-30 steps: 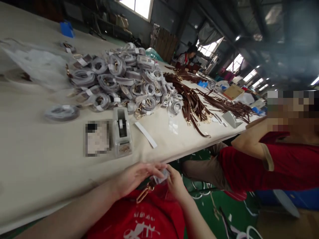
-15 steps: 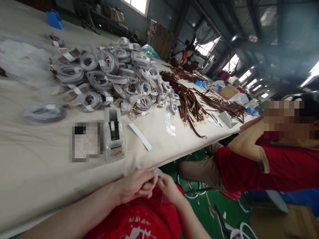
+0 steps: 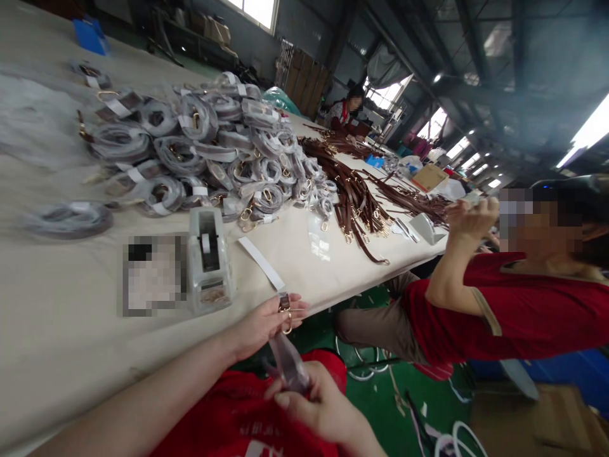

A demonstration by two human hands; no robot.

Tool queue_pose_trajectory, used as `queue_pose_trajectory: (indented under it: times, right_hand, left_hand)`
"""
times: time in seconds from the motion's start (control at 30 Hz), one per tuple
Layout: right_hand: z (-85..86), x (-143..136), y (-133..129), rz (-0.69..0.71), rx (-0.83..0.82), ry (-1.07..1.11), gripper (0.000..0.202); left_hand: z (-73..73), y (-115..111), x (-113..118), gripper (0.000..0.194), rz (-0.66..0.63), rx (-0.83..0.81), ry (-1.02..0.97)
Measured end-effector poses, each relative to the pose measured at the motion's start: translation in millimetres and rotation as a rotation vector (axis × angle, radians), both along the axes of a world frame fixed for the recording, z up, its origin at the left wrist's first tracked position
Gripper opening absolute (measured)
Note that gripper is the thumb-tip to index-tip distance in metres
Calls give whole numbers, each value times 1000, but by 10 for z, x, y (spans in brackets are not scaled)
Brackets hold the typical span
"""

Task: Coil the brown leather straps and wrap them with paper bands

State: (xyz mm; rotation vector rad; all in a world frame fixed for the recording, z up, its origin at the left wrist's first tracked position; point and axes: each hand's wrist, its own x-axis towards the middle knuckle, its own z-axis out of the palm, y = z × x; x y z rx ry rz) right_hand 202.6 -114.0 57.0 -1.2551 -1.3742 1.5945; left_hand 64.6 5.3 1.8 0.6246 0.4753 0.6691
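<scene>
one gold clasp [image 3: 284, 311] sits pinched in our left hand [image 3: 266, 324] at the table [image 3: 71, 355] edge; our right hand [image 3: 318, 406], lower and apart, grips a clear sleeve [image 3: 288, 365] hanging below it. beside us: tape dispenser [image 3: 208, 260], wrapped straps [image 3: 200, 152].
</scene>
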Motion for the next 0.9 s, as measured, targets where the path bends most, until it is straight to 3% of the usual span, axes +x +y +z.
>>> queue_pose_trajectory:
  times: [0.2, 0.33, 0.4, 0.5, 0.57, 0.67, 0.77, 0.87, 0.9]
  right_hand:
    - [-27, 99, 2, -144, -52, 168, 33]
    - [-88, 150, 23, -269, -68, 285, 29]
    - [-91, 172, 35, -340, -62, 343, 29]
    - [-37, 200, 47, -360, -56, 353, 29]
    - [3, 220, 49, -357, -51, 343, 29]
    - [13, 278, 78, -366, -56, 305, 31]
    - [0, 376, 173, -361, -37, 70, 35]
    - [42, 435, 287, -390, 200, -347, 21]
    - [64, 424, 311, -364, 292, -439, 28]
  left_hand:
    - [-91, -22, -38, 23, -77, 429, 181]
    - [39, -83, -107, 25, -22, 871, 505]
    - [110, -153, -137, 32, -54, 1130, 675]
    - [160, -290, -148, 33, -101, 1462, 783]
    - [168, -368, -136, 28, -69, 1578, 810]
    - [191, -419, -117, 23, -39, 1574, 906]
    - [227, -424, -119, 42, -55, 1471, 877]
    - [247, -446, -139, 63, -104, 1223, 692]
    - [251, -457, -150, 67, -110, 1111, 647]
